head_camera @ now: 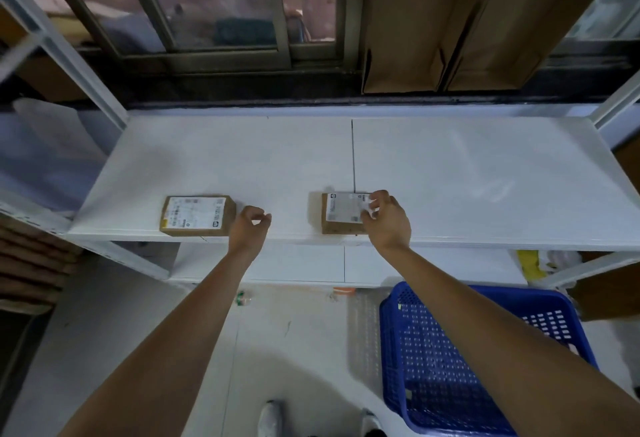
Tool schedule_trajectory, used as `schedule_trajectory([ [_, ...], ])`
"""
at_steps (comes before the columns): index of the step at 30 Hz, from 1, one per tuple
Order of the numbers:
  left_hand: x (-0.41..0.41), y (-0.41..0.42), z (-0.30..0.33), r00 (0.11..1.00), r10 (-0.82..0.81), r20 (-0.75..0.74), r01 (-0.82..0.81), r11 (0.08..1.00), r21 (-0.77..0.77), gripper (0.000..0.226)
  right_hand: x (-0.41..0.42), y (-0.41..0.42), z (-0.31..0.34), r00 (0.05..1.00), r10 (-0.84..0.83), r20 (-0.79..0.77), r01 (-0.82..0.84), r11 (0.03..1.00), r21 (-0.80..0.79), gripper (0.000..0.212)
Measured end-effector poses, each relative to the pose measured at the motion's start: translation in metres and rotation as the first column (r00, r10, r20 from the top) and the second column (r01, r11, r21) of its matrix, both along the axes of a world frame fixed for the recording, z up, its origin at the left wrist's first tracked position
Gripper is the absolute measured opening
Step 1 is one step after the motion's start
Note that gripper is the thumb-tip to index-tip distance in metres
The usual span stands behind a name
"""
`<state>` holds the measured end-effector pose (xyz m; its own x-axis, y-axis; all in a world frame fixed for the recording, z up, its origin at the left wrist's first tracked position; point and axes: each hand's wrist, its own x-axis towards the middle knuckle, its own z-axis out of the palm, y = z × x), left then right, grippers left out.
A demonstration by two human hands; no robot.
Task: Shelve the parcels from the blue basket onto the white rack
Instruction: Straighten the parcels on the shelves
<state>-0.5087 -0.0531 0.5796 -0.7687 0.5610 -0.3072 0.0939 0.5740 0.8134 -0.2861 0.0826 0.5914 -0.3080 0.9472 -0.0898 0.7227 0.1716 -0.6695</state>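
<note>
At five o'clock, the blue perforated plastic basket [485, 360] sits on the floor, apparently emptied. Beyond it, two brown cardboard parcels lie label-up along the white metal rack [450, 173] shelf's front edge, readable. The left hand [247, 228] hovers loosely curled, empty, beside the eleven-o'clock parcel [197, 215]; the right hand [386, 220] fingers the noon parcel [343, 213], squaring it.

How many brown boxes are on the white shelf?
2. One parcel lies near the shelf's front edge beside the left hand; the other parcel lies further right, under the right hand.
</note>
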Motion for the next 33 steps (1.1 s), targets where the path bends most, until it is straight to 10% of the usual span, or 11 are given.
schedule_trajectory([
  [9, -0.139, -0.073, 0.009, 0.975, 0.044, -0.219, -0.069, 0.992, -0.109, 0.023, -0.152, -0.083, 0.0, 0.991, 0.111, -0.081, -0.123, 0.979, -0.162, 0.033],
  [33, -0.217, -0.096, -0.052, 0.999, -0.032, -0.04, 0.028, 0.996, -0.084, 0.031, -0.268, -0.13, -0.046, 0.998, 0.058, -0.031, -0.064, 0.966, -0.252, 0.043],
])
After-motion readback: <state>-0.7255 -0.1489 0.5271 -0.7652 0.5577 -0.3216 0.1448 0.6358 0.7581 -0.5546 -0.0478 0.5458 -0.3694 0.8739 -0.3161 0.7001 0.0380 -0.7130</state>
